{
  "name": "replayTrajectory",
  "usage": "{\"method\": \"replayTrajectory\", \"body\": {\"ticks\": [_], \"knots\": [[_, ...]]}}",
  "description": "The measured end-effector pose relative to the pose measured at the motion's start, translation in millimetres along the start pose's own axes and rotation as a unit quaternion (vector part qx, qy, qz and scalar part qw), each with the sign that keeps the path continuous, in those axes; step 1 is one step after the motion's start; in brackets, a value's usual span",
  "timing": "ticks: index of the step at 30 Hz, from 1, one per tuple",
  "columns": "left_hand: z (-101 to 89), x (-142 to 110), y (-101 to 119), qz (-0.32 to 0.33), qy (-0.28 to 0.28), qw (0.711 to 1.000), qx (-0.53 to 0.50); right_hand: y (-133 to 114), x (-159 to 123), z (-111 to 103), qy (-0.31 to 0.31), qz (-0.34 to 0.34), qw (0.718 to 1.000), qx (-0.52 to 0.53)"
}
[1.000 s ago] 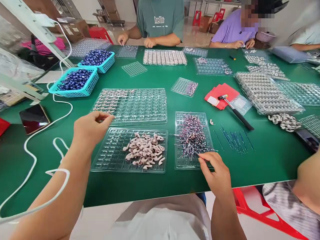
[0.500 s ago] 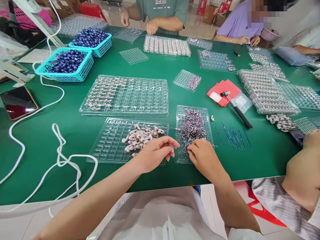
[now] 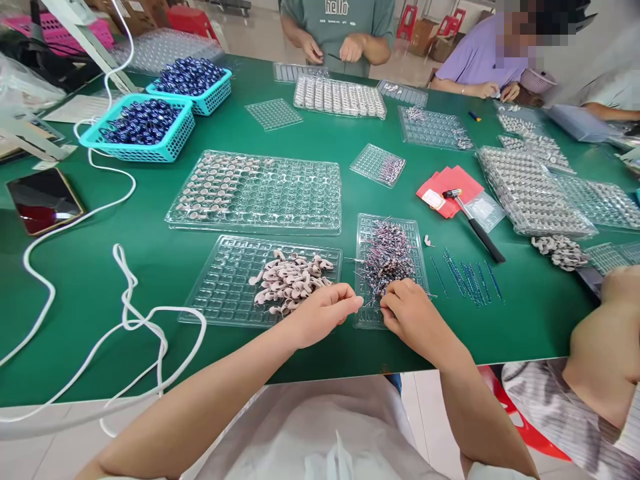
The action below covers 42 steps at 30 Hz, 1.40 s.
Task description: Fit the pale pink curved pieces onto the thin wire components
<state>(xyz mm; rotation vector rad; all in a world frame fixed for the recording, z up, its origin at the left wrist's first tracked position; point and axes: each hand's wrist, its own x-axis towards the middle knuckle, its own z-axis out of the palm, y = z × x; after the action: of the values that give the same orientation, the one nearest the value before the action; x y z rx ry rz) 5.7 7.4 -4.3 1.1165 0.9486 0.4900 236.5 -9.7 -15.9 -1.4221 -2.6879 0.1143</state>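
My left hand [image 3: 327, 312] is closed, thumb against the fingers, over the gap between two clear trays. A pale earbud shell showed in those fingers a moment ago; the fingers now hide it. Beside that hand, a heap of beige earbud shells [image 3: 287, 277] lies in a clear plastic tray [image 3: 220, 283]. My right hand [image 3: 413, 317] has its fingers bent and pinched at the near edge of a pile of small parts with thin wire leads [image 3: 387, 253]. That pile rests in a smaller clear tray [image 3: 362, 310]. What the right fingertips grip is hidden.
Beyond lies a larger tray [image 3: 295, 193], partly filled with shells. To the right are a hammer [image 3: 477, 230], red packets [image 3: 443, 187] and blue thin sticks [image 3: 470, 280]. A white cable [image 3: 131, 313], phone [image 3: 45, 200] and blue baskets [image 3: 173, 143] are leftward. Co-workers sit around the table.
My left hand has turned so its fingers cover the pale shell. My right hand stays at the wired pile. The co-worker opposite has drawn both hands back from the table.
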Motion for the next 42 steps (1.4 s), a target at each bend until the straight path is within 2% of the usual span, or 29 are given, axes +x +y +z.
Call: {"method": "replayTrajectory", "body": {"ticks": [5,14,19,22,27,37,42], "knots": [[3.9,-1,3,0.040,0.026,0.996,0.071,2,2,0,0.003,-0.013,1.000,0.005],[6.7,0,-8,0.076,0.044,0.984,0.152,-7,-7,9,0.160,0.047,0.977,0.132],[9.0,-1,-7,0.081,0.048,0.969,0.226,-17,-7,21,0.160,0.030,0.979,0.120],[10.7,1,-14,0.119,0.060,0.942,0.309,-20,-9,21,0.161,0.016,0.979,0.125],[13.6,4,-28,0.201,0.057,0.881,0.425,-24,-13,22,0.144,0.005,0.971,0.193],[13.9,10,-37,0.284,0.099,0.817,0.492,-25,-21,33,0.154,0.029,0.951,0.265],[12.5,10,-36,0.312,0.126,0.791,0.511,-24,-23,32,0.143,0.031,0.964,0.221]]}}
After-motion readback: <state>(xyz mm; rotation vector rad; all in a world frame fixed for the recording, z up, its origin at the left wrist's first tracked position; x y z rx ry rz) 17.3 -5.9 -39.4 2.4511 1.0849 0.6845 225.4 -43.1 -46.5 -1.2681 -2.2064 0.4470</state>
